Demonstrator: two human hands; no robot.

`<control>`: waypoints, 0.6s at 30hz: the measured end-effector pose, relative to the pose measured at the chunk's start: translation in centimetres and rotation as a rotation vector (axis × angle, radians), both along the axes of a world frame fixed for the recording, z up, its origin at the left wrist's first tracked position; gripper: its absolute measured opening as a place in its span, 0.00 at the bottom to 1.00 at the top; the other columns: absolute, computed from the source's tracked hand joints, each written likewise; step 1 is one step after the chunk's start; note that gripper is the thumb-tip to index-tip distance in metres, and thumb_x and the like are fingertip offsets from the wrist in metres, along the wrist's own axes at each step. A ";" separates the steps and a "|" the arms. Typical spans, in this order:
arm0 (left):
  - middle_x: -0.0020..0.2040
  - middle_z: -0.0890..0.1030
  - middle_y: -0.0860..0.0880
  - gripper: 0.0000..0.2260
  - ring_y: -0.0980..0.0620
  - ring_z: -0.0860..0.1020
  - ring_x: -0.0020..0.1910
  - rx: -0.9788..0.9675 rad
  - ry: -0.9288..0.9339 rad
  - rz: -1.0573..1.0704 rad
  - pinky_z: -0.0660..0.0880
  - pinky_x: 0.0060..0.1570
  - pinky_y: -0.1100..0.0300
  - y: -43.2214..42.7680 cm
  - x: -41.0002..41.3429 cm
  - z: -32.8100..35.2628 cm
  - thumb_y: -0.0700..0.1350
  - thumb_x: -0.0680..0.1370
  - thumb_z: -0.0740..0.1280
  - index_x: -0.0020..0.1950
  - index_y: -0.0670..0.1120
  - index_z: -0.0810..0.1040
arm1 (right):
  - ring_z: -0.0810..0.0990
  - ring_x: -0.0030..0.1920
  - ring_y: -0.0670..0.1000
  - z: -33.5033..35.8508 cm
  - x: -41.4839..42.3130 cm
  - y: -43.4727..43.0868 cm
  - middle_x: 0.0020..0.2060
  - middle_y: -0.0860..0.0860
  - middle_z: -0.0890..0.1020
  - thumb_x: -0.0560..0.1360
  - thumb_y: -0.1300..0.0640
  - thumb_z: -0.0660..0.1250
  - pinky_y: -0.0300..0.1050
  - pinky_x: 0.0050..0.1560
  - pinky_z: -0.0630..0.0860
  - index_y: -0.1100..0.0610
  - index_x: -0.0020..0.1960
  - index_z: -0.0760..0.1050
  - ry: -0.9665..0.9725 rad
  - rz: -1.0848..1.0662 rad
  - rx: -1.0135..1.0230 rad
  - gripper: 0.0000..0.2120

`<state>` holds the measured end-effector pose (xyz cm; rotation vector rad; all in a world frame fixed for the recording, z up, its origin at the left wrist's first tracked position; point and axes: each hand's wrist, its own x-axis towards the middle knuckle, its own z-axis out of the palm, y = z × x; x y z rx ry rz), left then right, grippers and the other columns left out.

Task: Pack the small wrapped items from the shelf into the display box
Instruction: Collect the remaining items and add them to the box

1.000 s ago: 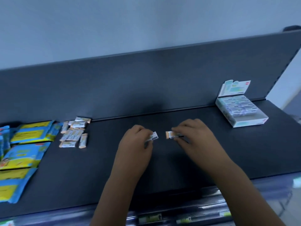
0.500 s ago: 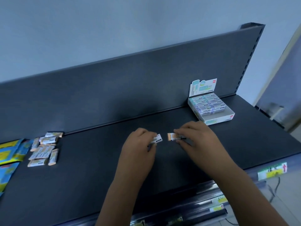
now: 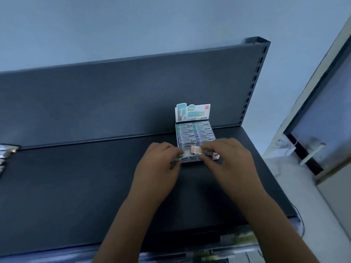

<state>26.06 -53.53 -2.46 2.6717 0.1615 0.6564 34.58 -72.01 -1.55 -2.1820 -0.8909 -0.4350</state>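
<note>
Fingertips (image 3: pixel 206 149) of right hand (image 3: pixel 230 162): curled, pinching one small wrapped item (image 3: pixel 195 150) by its long sides, orange end showing, right over the near rim of the display box (image 3: pixel 192 113). Left hand (image 3: pixel 158 165): fingers bent too, nipping a second wrapped item (image 3: pixel 182 158), pale and blurred, at the box's near-left corner. Neither hand spread; both clamped on their loads. Cannot tell whether either item touches the box yet.

Handling, as judged: very light, small stiff blocks in slick sleeves, likely to skid if squeezed on the glossy faces. Best held across the narrow edges near the middle, thumb against forefinger, light pressure only. Not fragile, but easy to flick away. Box itself thin card, light, apt to slide on the shelf (image 3: pixel 76 183) if nudged.

Rows inside the box packed tight toward its back flap; free slot, if any, hidden under the hands at the near end. More loose items (image 3: pixel 6 152) far left of the box, at the frame edge.
</note>
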 end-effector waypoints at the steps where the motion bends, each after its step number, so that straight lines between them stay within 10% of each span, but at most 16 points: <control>1: 0.49 0.82 0.57 0.10 0.52 0.73 0.50 0.008 0.006 0.017 0.73 0.49 0.58 -0.6 0.6 0.0 0.43 0.74 0.73 0.55 0.50 0.84 | 0.78 0.47 0.49 -0.1 0.7 -0.4 0.46 0.45 0.83 0.69 0.56 0.78 0.42 0.50 0.75 0.53 0.51 0.83 -0.002 0.007 -0.008 0.11; 18: 0.50 0.83 0.54 0.10 0.49 0.78 0.52 0.121 0.404 0.086 0.78 0.50 0.51 -1.2 7.8 1.4 0.46 0.74 0.70 0.53 0.55 0.84 | 0.78 0.46 0.49 -0.8 9.0 -0.3 0.40 0.44 0.83 0.71 0.49 0.74 0.44 0.46 0.74 0.50 0.43 0.82 0.117 0.040 -0.303 0.05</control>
